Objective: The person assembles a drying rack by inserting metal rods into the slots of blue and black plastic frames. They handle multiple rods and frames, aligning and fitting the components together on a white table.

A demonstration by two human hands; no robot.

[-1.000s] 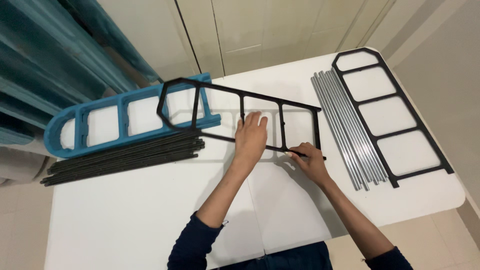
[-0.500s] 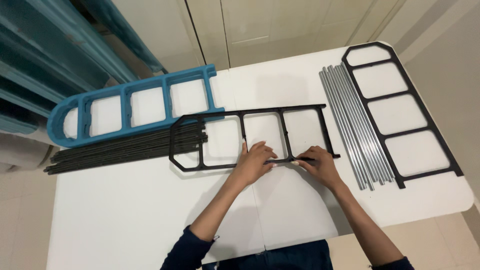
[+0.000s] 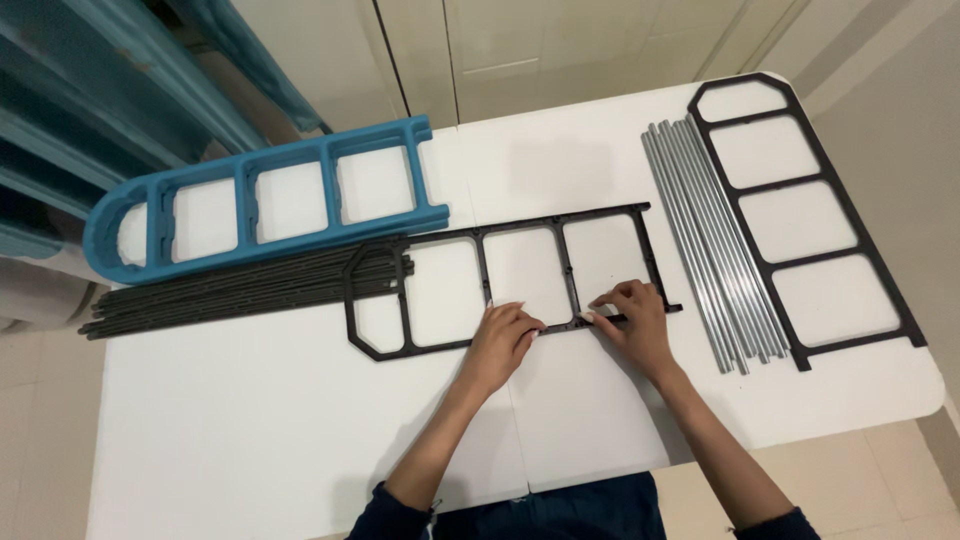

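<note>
A black plastic ladder-shaped frame (image 3: 485, 275) lies flat across the middle of the white table (image 3: 250, 420). Its angled left end rests over the tips of a bundle of dark grey rods (image 3: 230, 290). My left hand (image 3: 505, 340) has its fingers curled on the frame's near rail, about midway along. My right hand (image 3: 630, 320) grips the same rail a little to the right, close to the frame's square end. Both forearms reach in from the bottom edge, in dark sleeves.
A blue frame (image 3: 270, 195) of similar shape lies behind the dark rods at the left. Several silver tubes (image 3: 710, 240) lie lengthwise at the right beside a second black frame (image 3: 800, 200). Blue curtains hang at the far left, and cabinet doors stand behind the table.
The black frame, held tilted over the blue frame a second ago, now lies flat and nearer to me. Both hands have come down with it onto its near rail.
</note>
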